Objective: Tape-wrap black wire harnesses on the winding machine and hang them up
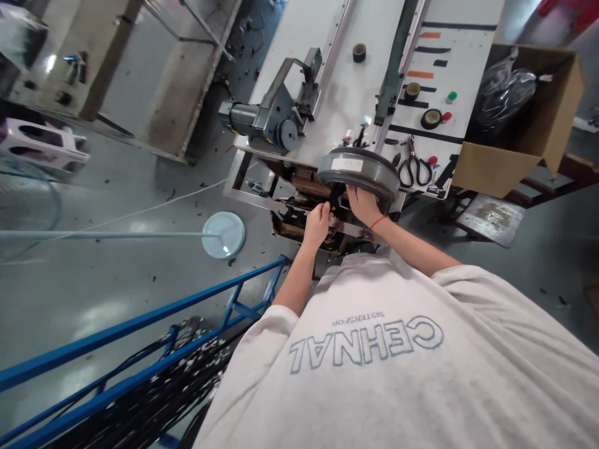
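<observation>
My left hand (317, 224) is closed at the front edge of the bench, its thumb and fingers pressed together on a dark, strip-like black piece (336, 194). Whether that piece is tape or cable I cannot tell. Close by on the right, my right hand (364, 206) reaches up under a thick grey ring-shaped reel (381, 169) with a white label (346, 164). Its fingers curl beside the black piece, and the tips are partly hidden. Beneath both hands lies a cluttered brown box (294, 229) with dark contents.
On the bench stand a motor unit (262, 118), tape rolls (359, 52) and black-handled scissors (415, 169). An open cardboard box (496, 168) with a dark plastic bag is at the right. A blue rack (140, 324) with black cables and a light-blue round base (229, 240) stand left.
</observation>
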`<state>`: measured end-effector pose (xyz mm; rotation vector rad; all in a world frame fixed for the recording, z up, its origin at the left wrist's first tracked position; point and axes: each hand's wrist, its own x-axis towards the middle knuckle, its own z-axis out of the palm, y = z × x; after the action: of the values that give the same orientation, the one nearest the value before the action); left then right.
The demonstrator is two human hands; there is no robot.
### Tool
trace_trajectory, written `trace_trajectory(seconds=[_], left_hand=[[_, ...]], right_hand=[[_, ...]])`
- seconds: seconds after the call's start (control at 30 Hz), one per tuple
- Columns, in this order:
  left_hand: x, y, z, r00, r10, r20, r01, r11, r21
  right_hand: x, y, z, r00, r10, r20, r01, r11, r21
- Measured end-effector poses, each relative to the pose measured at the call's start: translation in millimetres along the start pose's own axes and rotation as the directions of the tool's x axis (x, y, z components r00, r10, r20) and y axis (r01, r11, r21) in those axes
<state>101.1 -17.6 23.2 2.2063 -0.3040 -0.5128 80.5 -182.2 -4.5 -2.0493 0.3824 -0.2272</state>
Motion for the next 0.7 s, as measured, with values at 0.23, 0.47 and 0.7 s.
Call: trace_trajectory(seconds=[0.23,0.47,0.7], left_hand=[[10.8,-3.1,1.4,0.994,0.094,0.061,-0.091,0.994,-0.060],[-4.2,-15.4,-0.4,0.991,0.059,-0.122,-0.058,0.998,0.014],[-11.9,-6.0,22.0,0.985,0.128,-0.118,-0.126,0.992,0.023]], right_hand=[[-23.1,3.6,-10.9,0.980,0.046,0.196,0.014,0.956,-0.292],[-26.9,17.5,-29.3,0.975,-0.096,0.202,0.102,0.995,-0.018],[-32.8,9.8,-33.0,0.970,-0.136,0.200,0.146,0.989,-0.034]])
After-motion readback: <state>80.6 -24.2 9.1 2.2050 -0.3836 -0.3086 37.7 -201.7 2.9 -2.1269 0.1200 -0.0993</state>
